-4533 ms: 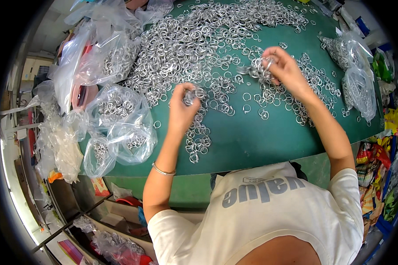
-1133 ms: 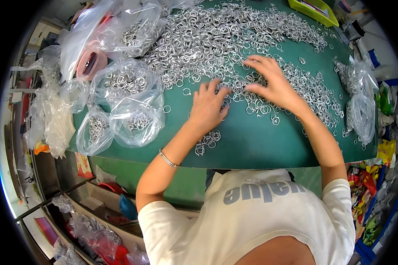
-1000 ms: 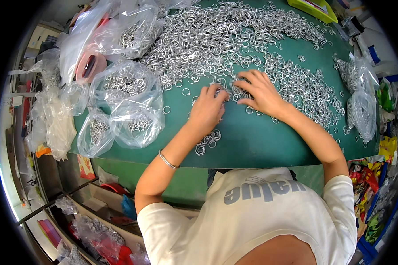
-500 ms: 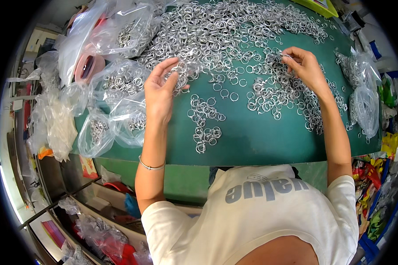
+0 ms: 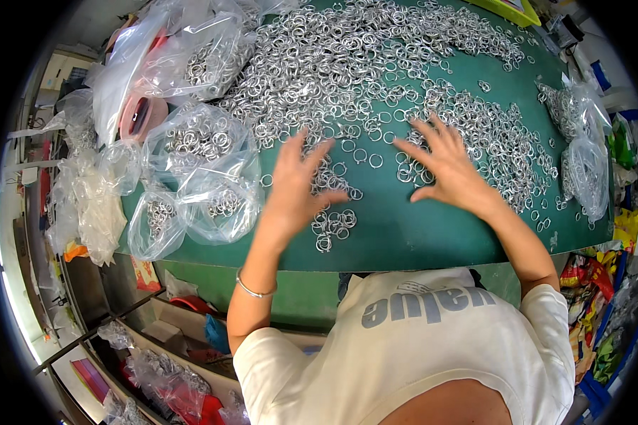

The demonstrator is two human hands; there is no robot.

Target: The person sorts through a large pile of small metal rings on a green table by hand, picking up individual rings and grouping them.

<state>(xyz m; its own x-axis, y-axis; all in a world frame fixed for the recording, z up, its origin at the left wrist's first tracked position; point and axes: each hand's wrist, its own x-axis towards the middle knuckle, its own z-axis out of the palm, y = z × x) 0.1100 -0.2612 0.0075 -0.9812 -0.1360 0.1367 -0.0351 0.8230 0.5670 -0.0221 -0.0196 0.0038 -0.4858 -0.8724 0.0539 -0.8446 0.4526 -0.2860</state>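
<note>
My left hand [image 5: 295, 185] is over a small cluster of silver metal rings [image 5: 334, 225], fingers spread and slightly blurred, with nothing visible in its grip. The palm and fingers hide part of that cluster. To its right, my right hand [image 5: 450, 164] is also open, fingers fanned out at the left edge of a pile of the same rings [image 5: 507, 138]. Whether the fingertips touch rings cannot be made out. Beyond both hands a much larger heap of rings [image 5: 319, 53] spreads across the green tabletop [image 5: 397, 237].
Clear plastic bags holding rings [image 5: 198, 142] crowd the table's left side, beside a pink roll-shaped item [image 5: 143, 115]. Another bag of rings [image 5: 585, 166] lies at the right edge. A yellow-green tray [image 5: 507, 10] stands at the far right. Below left are open drawers [image 5: 184, 333].
My left hand has come nearer and opened, and the rings at its fingers no longer show there. My right hand has released its pinch, moved left and nearer, and spread its fingers.
</note>
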